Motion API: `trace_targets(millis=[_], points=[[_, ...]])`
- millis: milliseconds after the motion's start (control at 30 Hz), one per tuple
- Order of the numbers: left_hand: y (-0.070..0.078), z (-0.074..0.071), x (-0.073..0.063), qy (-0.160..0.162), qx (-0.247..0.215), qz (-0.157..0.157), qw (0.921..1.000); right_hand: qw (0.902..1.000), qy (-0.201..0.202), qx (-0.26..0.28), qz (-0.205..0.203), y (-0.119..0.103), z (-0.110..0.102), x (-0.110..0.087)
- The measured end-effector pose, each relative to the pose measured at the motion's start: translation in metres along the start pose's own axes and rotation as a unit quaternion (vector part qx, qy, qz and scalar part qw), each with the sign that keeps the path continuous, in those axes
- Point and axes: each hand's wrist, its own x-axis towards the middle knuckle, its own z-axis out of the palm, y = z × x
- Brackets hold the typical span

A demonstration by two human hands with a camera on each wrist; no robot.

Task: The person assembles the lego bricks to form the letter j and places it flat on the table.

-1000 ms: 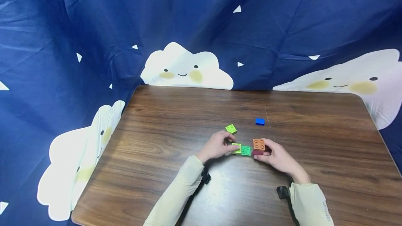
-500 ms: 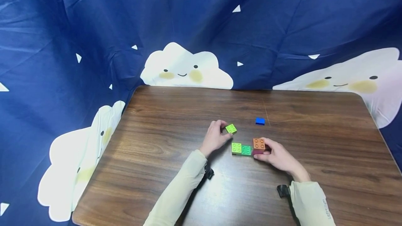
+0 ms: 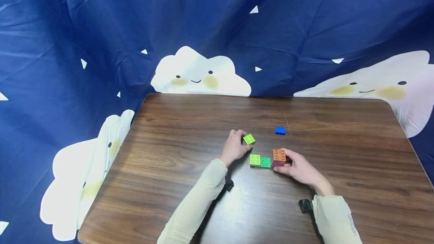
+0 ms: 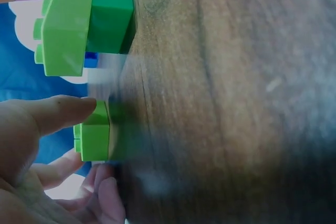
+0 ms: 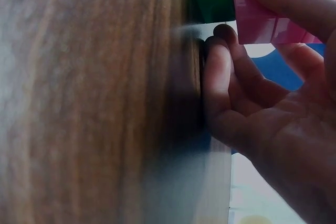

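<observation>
My left hand reaches to a small loose lime brick on the table, thumb and fingers on opposite sides of it, pinching it. In the left wrist view the thumb lies along one end of this lime brick. Just nearer stands a joined build: another lime brick sits up on a green brick, with a stack of pink bricks topped by an orange brick at its right end. My right hand grips that stack, thumb across the pink.
A blue brick lies farther back on the wooden table. Behind the table hangs a dark blue cloth with clouds. Each sleeve has a black wrist camera.
My left hand has let go of the lime brick on the build and moved away to the loose lime brick, closing its fingers about it. My right hand stays on the stack.
</observation>
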Motion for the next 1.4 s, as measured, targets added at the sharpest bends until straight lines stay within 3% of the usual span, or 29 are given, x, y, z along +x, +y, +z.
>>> trace_targets(millis=[333,567,967,1200,1400], points=[[0.001,-0.002,-0.001,0.002,0.034,0.017,0.9993,1.0,-0.002,0.0,-0.001,-0.001,-0.001,-0.001],[0.0,-0.004,-0.001,-0.001,0.05,0.035,0.9982,0.9997,0.017,-0.011,-0.01,0.002,0.001,0.0],[0.009,-0.012,-0.006,-0.002,0.046,0.024,0.9987,0.9997,0.018,-0.006,-0.015,0.004,0.003,0.0],[0.017,-0.019,-0.01,0.014,0.049,0.056,0.9971,0.9998,0.017,-0.007,-0.011,0.004,0.002,0.0],[0.024,-0.023,-0.013,0.026,0.02,0.085,0.9958,0.9999,0.014,-0.006,-0.007,0.004,0.002,0.001]])
